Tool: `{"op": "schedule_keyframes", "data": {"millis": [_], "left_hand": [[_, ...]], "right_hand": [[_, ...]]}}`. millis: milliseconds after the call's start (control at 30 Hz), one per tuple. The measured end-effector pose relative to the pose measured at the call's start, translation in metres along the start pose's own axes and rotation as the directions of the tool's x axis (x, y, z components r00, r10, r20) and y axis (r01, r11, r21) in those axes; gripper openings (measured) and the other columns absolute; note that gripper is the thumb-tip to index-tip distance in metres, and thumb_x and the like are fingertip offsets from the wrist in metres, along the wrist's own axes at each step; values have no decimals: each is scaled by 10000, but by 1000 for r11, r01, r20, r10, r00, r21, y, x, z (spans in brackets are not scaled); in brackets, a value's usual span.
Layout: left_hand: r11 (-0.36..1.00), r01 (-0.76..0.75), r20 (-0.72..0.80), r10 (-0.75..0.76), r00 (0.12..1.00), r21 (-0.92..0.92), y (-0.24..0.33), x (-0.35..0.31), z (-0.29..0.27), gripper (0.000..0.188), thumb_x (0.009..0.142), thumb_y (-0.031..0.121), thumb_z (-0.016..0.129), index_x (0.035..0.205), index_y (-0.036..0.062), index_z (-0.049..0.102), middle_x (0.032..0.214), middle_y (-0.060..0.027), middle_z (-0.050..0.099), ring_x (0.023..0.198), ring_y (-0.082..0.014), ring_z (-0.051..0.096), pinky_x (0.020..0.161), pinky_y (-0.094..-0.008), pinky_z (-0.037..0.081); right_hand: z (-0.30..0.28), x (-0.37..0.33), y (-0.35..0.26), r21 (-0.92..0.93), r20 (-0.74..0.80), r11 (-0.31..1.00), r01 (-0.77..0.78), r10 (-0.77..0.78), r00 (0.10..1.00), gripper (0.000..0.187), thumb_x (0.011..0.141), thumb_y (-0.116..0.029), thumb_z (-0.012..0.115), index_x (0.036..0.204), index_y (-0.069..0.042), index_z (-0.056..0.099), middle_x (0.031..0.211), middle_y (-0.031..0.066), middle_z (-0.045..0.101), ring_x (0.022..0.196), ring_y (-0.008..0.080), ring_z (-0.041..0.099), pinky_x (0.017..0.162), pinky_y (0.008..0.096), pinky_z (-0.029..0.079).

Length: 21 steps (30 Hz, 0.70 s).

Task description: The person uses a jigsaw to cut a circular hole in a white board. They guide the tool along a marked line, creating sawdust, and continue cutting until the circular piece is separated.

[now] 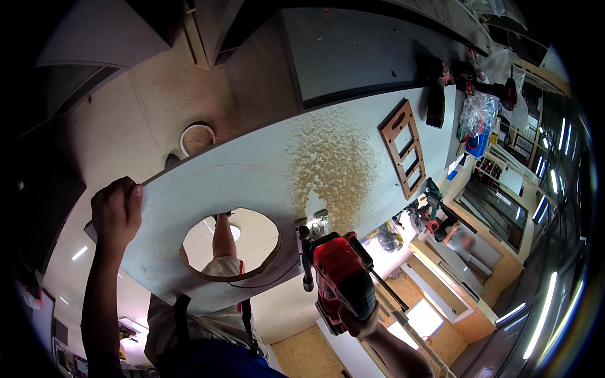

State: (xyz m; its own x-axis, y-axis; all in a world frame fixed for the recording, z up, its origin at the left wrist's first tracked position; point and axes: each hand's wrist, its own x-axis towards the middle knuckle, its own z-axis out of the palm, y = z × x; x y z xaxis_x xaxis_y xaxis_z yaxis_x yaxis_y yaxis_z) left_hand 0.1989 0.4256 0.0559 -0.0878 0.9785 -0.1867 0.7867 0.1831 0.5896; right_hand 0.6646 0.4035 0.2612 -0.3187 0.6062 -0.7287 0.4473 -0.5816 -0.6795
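A white board (252, 151) lies in front of me, with a large round hole (279, 252) cut through its near left part; my leg shows through it. My left hand (118, 214) is closed over the board's left edge, thumb on top. My right hand (362, 320) grips a red and black jigsaw (340, 268) from behind. The jigsaw's metal front rests at the board's near edge, right of the hole. Its blade cannot be made out. A dark curved line runs beside the hole toward the saw. Pale sawdust (337, 160) is spread beyond the tool.
A brown template (397, 135) with rectangular cutouts lies on the board's right part. Black and red cordless tools (436, 94) stand at the far right end. A round bucket (197, 137) sits on the floor behind the board. Another person (463, 242) is farther off, right.
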Motion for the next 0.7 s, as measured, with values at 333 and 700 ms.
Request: {"op": "schedule_keyframes", "data": {"millis": [333, 700], "left_hand": [[1000, -11, 2, 11, 1000, -26, 4, 1, -3, 387, 1040, 287, 480, 755, 28, 512, 645, -182, 490, 591, -406, 533, 558, -473, 399], [1000, -7, 7, 7, 1000, -10, 3, 0, -2, 367, 1032, 276, 487, 758, 33, 517, 647, -180, 503, 591, -410, 536, 560, -479, 402]], "right_hand": [[-4, 7, 0, -39, 68, 999, 32, -30, 997, 794, 900, -89, 505, 1594, 15, 133, 1616, 208, 301, 1508, 328, 304, 1214, 466, 270], [11, -10, -12, 49, -153, 962, -270, 274, 949, 427, 926, -231, 604, 1265, 5, 496, 994, 129, 586, 791, 212, 552, 626, 327, 402]]}}
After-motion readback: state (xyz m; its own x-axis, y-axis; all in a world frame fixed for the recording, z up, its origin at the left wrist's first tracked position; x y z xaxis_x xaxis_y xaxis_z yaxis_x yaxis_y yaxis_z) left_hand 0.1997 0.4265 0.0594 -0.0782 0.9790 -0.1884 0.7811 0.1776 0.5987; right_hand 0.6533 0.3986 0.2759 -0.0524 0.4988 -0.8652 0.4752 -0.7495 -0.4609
